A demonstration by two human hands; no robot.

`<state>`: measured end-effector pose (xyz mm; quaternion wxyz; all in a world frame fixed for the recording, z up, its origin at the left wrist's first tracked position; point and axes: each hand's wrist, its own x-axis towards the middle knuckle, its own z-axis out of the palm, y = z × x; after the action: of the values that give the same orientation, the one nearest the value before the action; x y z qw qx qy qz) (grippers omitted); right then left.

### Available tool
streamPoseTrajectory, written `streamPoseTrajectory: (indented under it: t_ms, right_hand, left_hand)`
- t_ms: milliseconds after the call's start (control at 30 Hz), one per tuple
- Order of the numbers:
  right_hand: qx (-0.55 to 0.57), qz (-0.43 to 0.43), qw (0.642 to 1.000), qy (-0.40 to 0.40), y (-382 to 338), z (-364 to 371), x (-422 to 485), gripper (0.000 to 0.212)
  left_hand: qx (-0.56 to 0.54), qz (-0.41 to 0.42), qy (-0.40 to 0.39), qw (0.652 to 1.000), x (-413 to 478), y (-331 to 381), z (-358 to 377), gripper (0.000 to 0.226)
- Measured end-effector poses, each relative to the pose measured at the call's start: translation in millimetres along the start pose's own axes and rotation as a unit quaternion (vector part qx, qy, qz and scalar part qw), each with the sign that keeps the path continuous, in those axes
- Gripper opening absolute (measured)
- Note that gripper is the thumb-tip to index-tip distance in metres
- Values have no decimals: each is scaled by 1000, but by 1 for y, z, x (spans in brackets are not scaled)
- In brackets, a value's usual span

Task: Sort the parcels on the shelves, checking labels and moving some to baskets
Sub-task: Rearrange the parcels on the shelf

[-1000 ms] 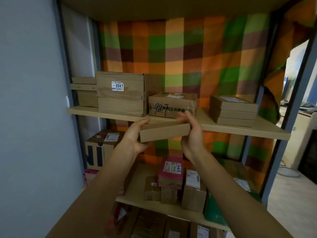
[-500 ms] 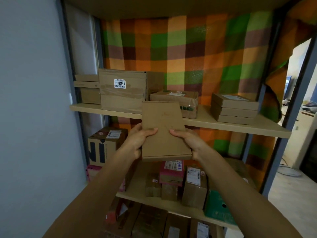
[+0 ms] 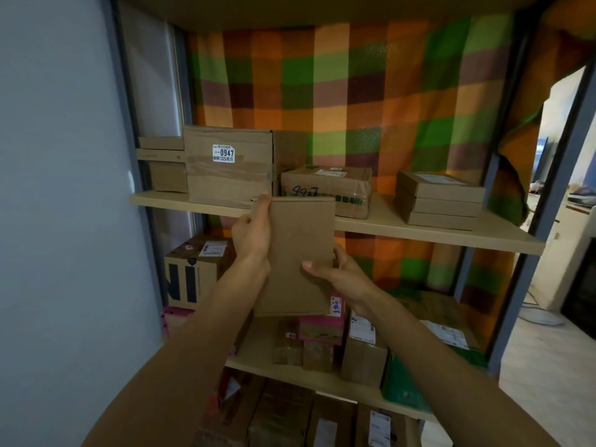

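Observation:
I hold a flat plain brown cardboard parcel (image 3: 298, 253) upright in front of the shelves, its broad blank face turned toward me. My left hand (image 3: 253, 232) grips its left edge near the top, fingers curled behind it. My right hand (image 3: 338, 275) holds its lower right side, thumb across the front face. No label shows on the visible face. Behind it the upper shelf (image 3: 419, 229) carries a large box marked 0947 (image 3: 229, 166), a taped box with handwritten numbers (image 3: 325, 188) and a stack of flat boxes (image 3: 438, 200).
A lower shelf (image 3: 258, 346) holds several small parcels, including a pink one (image 3: 321, 327) and a green one (image 3: 403, 379). A box printed with dark letters (image 3: 193, 272) stands at the left. More boxes sit below. A grey wall is at the left, a doorway at the right.
The parcel went from lying flat on its edge to standing upright with its broad face toward me, and has come lower. My left hand slid up its left edge; my right hand moved to its lower right.

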<state>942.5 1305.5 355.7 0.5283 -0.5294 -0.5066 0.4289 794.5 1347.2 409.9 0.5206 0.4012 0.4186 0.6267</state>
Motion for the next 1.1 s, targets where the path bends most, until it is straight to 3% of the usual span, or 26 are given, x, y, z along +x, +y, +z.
streamPoseTrajectory:
  t_ms: [167, 333, 400, 500, 533, 600, 667, 767, 867, 967, 1100]
  right_hand:
    - [92, -69, 988, 107, -31, 8, 0, 63]
    - [92, -116, 973, 178, -48, 17, -1, 28]
    - [94, -161, 962, 198, -48, 13, -1, 19]
    - [98, -210, 952, 199, -50, 9, -3, 24]
    - [110, -224, 949, 193, -51, 9, -4, 30]
    - [173, -236, 940, 173, -54, 8, -4, 48]
    - [248, -219, 931, 151, -54, 6, -1, 57]
    - [307, -133, 935, 119, -50, 2, 3, 35]
    - [322, -14, 946, 46, -46, -6, -1, 50]
    - [323, 40, 945, -21, -46, -13, -4, 46]
    - [249, 56, 967, 1, -37, -17, 4, 59]
  left_hand:
    - [44, 98, 23, 994, -14, -21, 4, 34]
    - [25, 196, -2, 980, -23, -23, 11, 19]
    - [-21, 155, -30, 987, -20, -18, 12, 17]
    - [-149, 4, -89, 985, -12, -7, 8, 67]
    - [-186, -38, -106, 976, -8, -4, 5, 71]
    - [-214, -118, -140, 960, -5, 5, 0, 57]
    - [-226, -171, -171, 944, -4, 10, -4, 41]
    - [-212, -180, -204, 938, -3, 9, -7, 28]
    - [-187, -161, -234, 940, 0, 6, -14, 38]
    - [-157, -125, -270, 942, 2, 0, -17, 53]
    - [-128, -101, -279, 946, 1, -7, -16, 69]
